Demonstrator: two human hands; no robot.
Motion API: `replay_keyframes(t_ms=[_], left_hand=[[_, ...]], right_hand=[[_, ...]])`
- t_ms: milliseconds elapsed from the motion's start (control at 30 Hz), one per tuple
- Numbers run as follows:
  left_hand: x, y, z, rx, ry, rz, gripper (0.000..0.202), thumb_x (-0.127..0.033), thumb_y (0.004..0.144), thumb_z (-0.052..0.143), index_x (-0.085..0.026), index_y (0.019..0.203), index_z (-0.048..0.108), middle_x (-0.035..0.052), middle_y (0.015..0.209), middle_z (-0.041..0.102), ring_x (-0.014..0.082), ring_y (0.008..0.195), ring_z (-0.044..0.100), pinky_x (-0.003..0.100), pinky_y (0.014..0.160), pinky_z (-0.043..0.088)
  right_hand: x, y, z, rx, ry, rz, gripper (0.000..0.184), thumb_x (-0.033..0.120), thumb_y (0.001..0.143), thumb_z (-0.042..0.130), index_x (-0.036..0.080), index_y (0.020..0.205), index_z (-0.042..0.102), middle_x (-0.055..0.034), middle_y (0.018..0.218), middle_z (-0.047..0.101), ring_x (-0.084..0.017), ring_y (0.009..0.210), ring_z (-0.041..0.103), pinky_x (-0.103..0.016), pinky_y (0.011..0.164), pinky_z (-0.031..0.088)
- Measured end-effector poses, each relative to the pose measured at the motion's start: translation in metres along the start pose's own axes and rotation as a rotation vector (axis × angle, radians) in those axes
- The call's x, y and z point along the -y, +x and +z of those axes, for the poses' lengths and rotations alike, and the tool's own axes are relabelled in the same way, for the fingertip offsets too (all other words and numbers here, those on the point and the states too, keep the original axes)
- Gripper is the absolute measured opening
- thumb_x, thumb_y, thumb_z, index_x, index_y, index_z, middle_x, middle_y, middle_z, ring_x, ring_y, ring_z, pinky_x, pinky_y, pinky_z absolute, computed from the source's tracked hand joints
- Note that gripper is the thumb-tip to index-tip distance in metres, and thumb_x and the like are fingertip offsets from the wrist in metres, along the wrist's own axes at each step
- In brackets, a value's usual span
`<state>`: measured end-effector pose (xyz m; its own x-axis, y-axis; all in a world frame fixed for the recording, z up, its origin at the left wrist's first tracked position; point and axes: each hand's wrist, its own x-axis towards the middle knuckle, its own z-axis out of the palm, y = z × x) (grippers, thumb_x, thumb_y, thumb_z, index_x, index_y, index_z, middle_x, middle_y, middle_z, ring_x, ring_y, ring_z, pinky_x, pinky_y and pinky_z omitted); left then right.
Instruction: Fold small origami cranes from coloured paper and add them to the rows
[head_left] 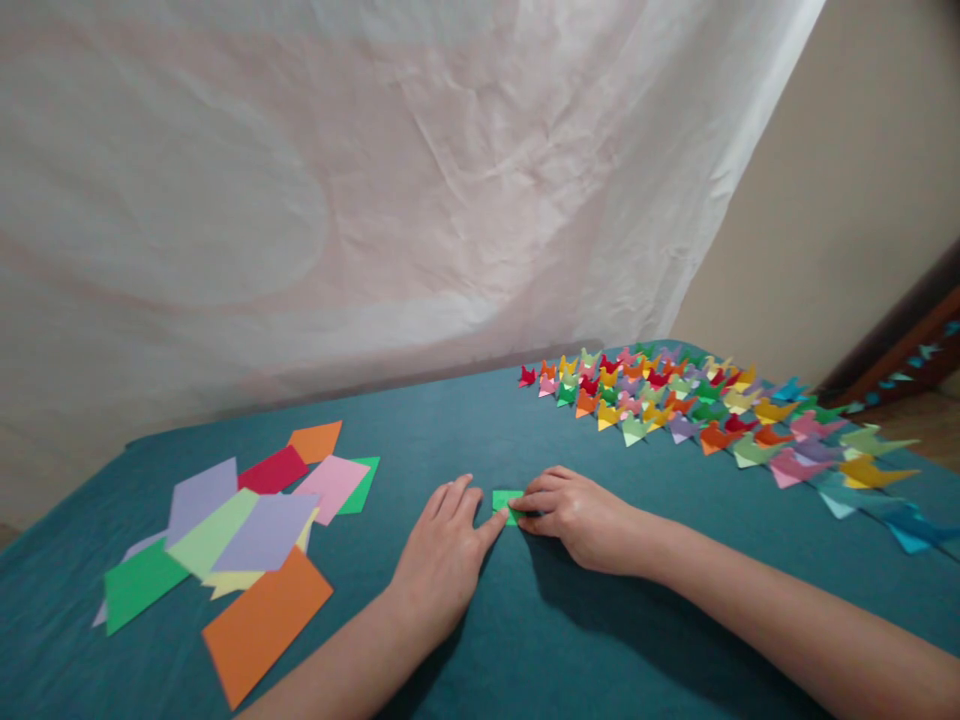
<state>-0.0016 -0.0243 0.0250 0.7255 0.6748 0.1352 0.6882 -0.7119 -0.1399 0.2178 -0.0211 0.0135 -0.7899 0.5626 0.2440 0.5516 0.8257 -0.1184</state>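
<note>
A small folded green paper point(505, 501) lies on the teal tablecloth point(525, 640) between my hands. My left hand point(444, 555) rests flat beside it, fingers stretched out, with the index fingertip touching the paper's left edge. My right hand point(576, 515) lies on the paper's right side, its fingers curled and pressed down on that edge. Part of the green paper is hidden under the right fingers.
Several loose coloured paper sheets point(240, 530) lie scattered at the left, an orange one point(264, 622) nearest me. Rows of several folded paper cranes point(675, 400) cover the right rear of the table. A white cloth point(375, 180) hangs behind.
</note>
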Motion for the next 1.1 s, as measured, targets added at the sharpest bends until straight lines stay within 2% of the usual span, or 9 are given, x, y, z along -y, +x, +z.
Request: replay_keyframes(t_ms=[200,433,700,800,933,1100], left_hand=[[-0.001,0.003,-0.002,0.016,0.007,-0.019,0.031,-0.018,0.089,0.049,-0.028,0.116,0.058,0.0086,0.111,0.057,0.0274,0.121,0.041,0.045,0.098,0.032],[0.007,0.002,0.001,-0.009,0.024,-0.02,0.03,-0.014,0.087,0.048,-0.021,0.114,0.061,0.0097,0.11,0.058,0.027,0.121,0.041,0.044,0.1,0.031],[0.01,0.001,0.009,-0.115,-0.054,0.027,0.027,-0.013,0.088,0.045,-0.018,0.109,0.062,0.0096,0.107,0.058,0.0257,0.116,0.044,0.044,0.098,0.033],[0.005,0.001,0.012,-0.155,-0.08,0.05,0.03,-0.013,0.089,0.041,-0.017,0.114,0.058,0.0109,0.112,0.057,0.0242,0.115,0.045,0.043,0.097,0.035],[0.001,0.001,0.014,-0.139,-0.094,0.09,0.033,-0.016,0.091,0.038,-0.018,0.121,0.053,0.0109,0.116,0.055,0.0243,0.118,0.043,0.042,0.098,0.035],[0.004,0.003,0.014,-0.097,-0.079,0.073,0.035,-0.015,0.091,0.041,-0.02,0.123,0.052,0.0103,0.118,0.054,0.0252,0.122,0.039,0.043,0.1,0.032]], right_hand=[[-0.001,-0.001,0.002,0.007,-0.005,0.001,0.024,0.016,0.088,0.047,0.019,0.103,0.067,-0.0053,0.113,0.064,-0.019,0.098,0.052,-0.035,0.087,0.035],[-0.002,-0.001,0.003,0.003,-0.005,0.0,0.023,0.017,0.089,0.048,0.019,0.1,0.068,-0.0051,0.112,0.065,-0.018,0.098,0.053,-0.035,0.087,0.035],[-0.002,-0.001,0.004,-0.012,-0.005,-0.003,0.022,0.016,0.088,0.049,0.02,0.099,0.068,-0.0051,0.112,0.065,-0.018,0.096,0.053,-0.035,0.087,0.035],[-0.003,-0.001,0.005,-0.016,-0.009,-0.003,0.023,0.017,0.088,0.048,0.02,0.1,0.068,-0.0059,0.111,0.065,-0.019,0.097,0.053,-0.035,0.087,0.035],[-0.003,-0.002,0.005,-0.015,-0.013,-0.002,0.023,0.017,0.088,0.048,0.021,0.1,0.068,-0.0066,0.112,0.064,-0.019,0.097,0.053,-0.036,0.087,0.035],[-0.001,-0.001,0.001,-0.009,-0.009,0.013,0.023,0.018,0.09,0.047,0.021,0.099,0.068,-0.0052,0.113,0.064,-0.018,0.099,0.052,-0.035,0.088,0.036]])
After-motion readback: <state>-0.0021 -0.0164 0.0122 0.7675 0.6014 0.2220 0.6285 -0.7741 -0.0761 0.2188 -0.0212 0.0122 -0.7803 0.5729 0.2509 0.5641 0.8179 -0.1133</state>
